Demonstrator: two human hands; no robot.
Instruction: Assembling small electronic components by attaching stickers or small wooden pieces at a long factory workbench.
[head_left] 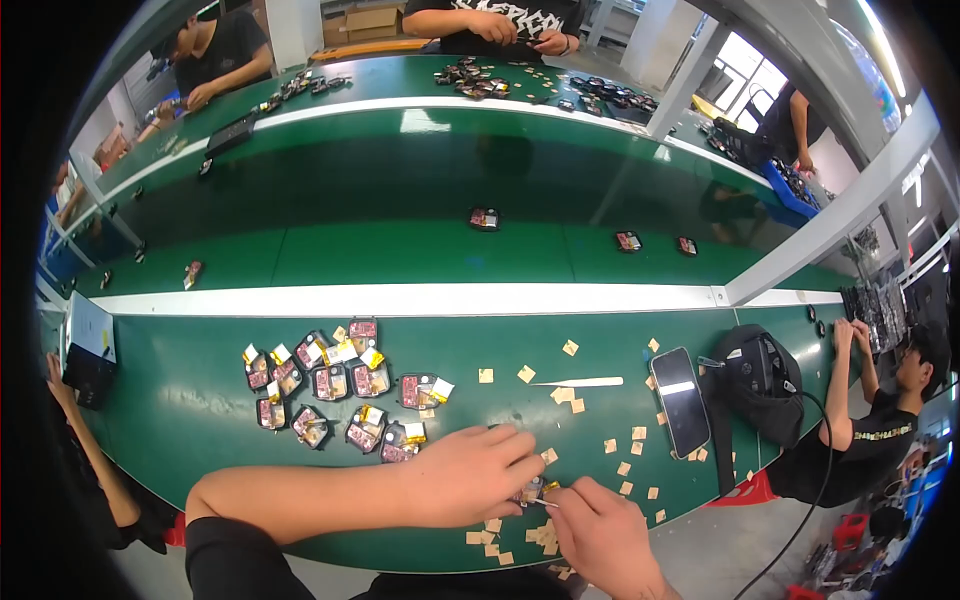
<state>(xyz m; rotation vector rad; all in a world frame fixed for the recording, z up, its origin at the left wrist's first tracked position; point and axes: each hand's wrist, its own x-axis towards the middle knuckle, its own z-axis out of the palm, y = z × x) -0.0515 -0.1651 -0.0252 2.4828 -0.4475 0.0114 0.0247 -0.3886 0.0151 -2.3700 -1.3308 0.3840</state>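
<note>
My left hand (475, 470) reaches across the near bench with its fingers closed on a small open electronic device (530, 492), which they mostly cover. Close beside it, my right hand (600, 525) pinches a thin pale tool (544, 503), its tip at the device; its kind is hard to make out. Small tan square pads (492, 538) lie scattered below and right of my hands. To the left sits a group of open black devices (330, 380) with red circuit boards, several with yellow-and-silver battery pouches. White pointed tweezers (590, 382) lie beyond my hands.
A black phone (680, 400) and a black bag (758, 385) with a cable lie on the right. A white rail (420, 300) divides the bench from a green conveyor (370, 180) carrying several devices. A box (90, 330) stands far left. Other people work around the line.
</note>
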